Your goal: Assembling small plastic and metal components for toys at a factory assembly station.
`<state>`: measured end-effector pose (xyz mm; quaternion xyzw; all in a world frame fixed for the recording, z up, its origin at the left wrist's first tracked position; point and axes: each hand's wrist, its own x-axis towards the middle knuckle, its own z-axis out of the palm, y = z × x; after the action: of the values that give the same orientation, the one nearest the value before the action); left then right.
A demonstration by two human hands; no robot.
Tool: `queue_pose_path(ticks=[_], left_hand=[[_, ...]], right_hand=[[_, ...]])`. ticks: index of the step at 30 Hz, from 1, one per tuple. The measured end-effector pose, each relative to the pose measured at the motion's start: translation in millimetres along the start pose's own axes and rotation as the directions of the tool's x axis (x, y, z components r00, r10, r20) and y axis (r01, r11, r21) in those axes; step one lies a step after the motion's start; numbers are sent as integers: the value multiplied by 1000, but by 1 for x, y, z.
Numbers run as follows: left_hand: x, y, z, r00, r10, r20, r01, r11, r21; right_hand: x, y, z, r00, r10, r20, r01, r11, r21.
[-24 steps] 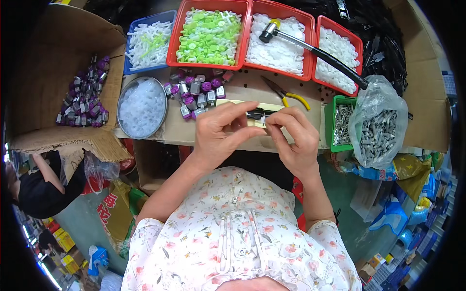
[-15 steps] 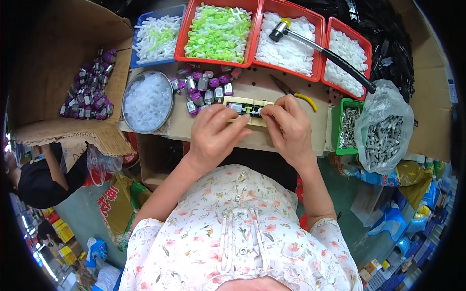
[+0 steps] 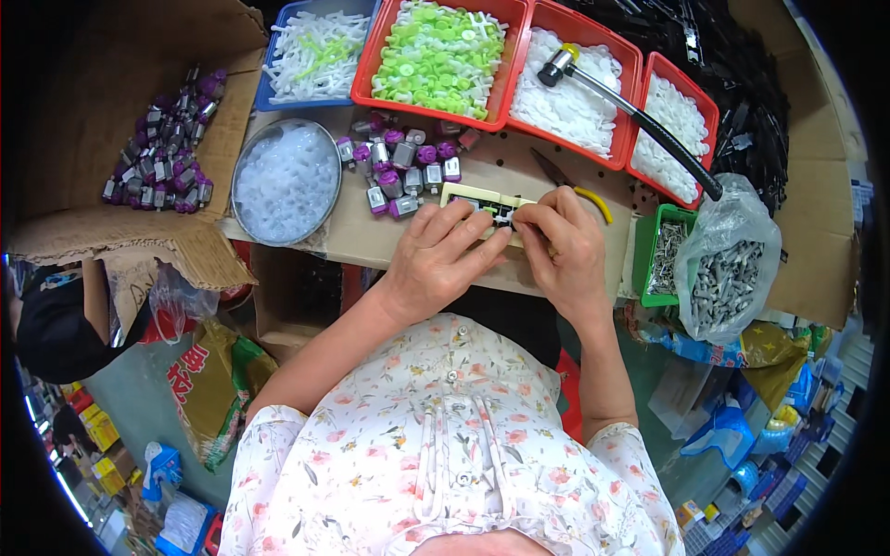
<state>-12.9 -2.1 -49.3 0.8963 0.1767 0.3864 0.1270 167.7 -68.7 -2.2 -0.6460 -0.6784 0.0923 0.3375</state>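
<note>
A narrow cream-coloured casing [image 3: 502,198] lies on the cardboard work surface in front of me, with a black insert and small green and white parts inside. My left hand [image 3: 443,255] bends over its near side, fingertips pressed on the casing and covering part of the insert. At the right end my right hand [image 3: 567,248] is closed in a pinch, thumb and forefinger together over the insert. What lies between those fingertips is hidden. Just beyond the left hand is a pile of small motors [image 3: 405,167] with purple ends.
Behind stand a blue bin [image 3: 262,88] of white pins, a red bin [image 3: 362,74] of green and white gears, and two red bins of white parts. A hammer [image 3: 640,116] lies across these. Pliers [image 3: 589,196], a green screw box [image 3: 640,255], a bag [image 3: 732,278] and a round dish [image 3: 286,181] flank the casing.
The whole scene has shifted slightly in the view. My left fingers now reach further over the casing and hide more of its insert. The right hand keeps its pinch at the right end.
</note>
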Motion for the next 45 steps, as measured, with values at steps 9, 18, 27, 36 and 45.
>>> queue_pose_path(ticks=[9, 18, 27, 36, 45], left_hand=[[1, 1, 2, 999, 10, 49, -14, 996, 85], [-1, -1, 5, 999, 14, 52, -18, 996, 92], [2, 2, 7, 999, 21, 44, -28, 987, 160], [6, 5, 8, 999, 23, 24, -27, 986, 164], [12, 3, -5, 997, -29, 77, 23, 997, 75]], right_hand=[[5, 5, -7, 996, 23, 91, -30, 996, 79], [4, 9, -5, 993, -106, 47, 107, 994, -6], [-6, 4, -8, 963, -172, 209, 226, 935, -274], [-19, 3, -19, 996, -80, 46, 85, 988, -129], [-88, 69, -144, 834, 264, -485, -503, 726, -469]])
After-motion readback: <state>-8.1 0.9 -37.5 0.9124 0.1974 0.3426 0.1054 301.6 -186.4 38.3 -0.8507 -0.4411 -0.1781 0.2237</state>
